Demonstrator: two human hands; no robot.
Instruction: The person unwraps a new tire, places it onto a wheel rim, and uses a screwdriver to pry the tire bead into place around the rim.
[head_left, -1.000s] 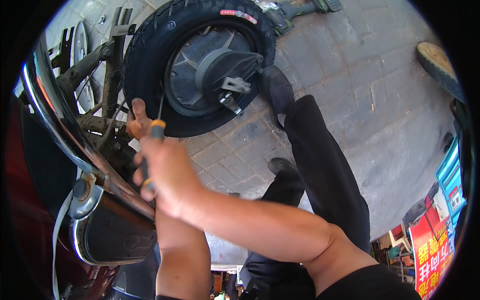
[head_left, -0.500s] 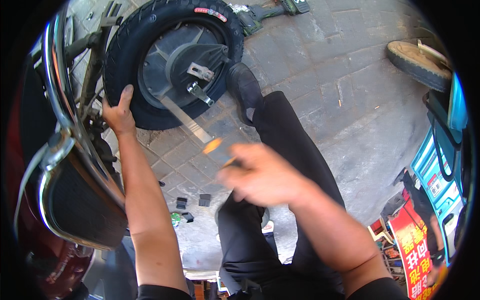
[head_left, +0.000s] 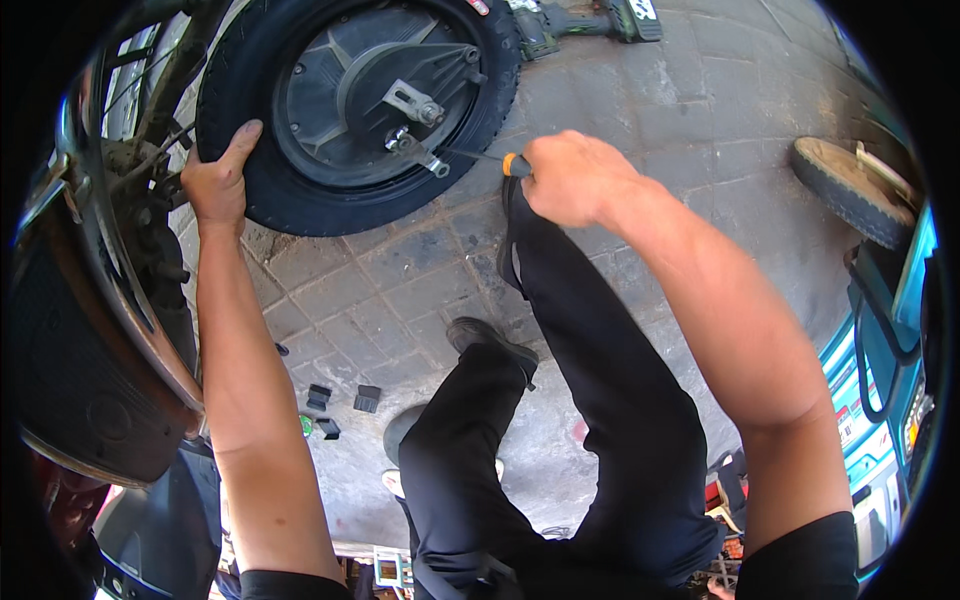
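Black trousers (head_left: 630, 380): the person's legs, below the wheel.
Right hand (head_left: 575, 180): grip clamped on the tool.
Tool (head_left: 516, 165): orange-ended handle, thin shaft pointing left towards the lever (head_left: 415, 150); whether the two touch, I cannot tell.
Left hand (head_left: 218, 188): grip clamped on the wheel's left edge, thumb on top, fingers hidden.
Scooter (head_left: 80, 410): just left of that forearm, chrome trim along its side.
Wheel (head_left: 360, 215): on the paving (head_left: 710, 150), hub face up, between the hands and beyond the knees.
Wheel label (head_left: 479, 7): red, cut by the upper border, lettering unreadable.
Black pieces (head_left: 368, 398): small, on the floor near the left leg.
Power tool (head_left: 580, 30): past the wheel; white marking on its end, illegible.
Far wheel (head_left: 845, 195): at right, beside blue bodywork (head_left: 843, 362), whose small pale label is too tiny to read.
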